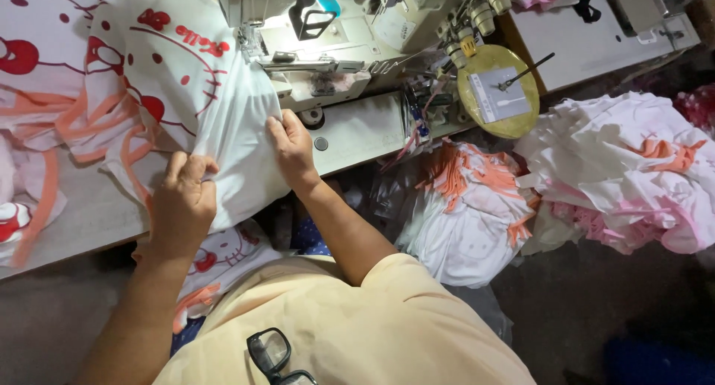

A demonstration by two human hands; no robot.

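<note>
A white garment with red cartoon print and orange trim lies across the sewing table, its edge running up to the presser foot of the sewing machine. My left hand grips a bunched fold of this fabric near the table's front edge. My right hand presses flat on the garment's right edge, just below the machine bed.
More printed white and orange pieces pile at the far left. A yellow round pad with small tools sits right of the machine. Heaps of white, pink and orange garments lie at right below the table. Glasses hang at my collar.
</note>
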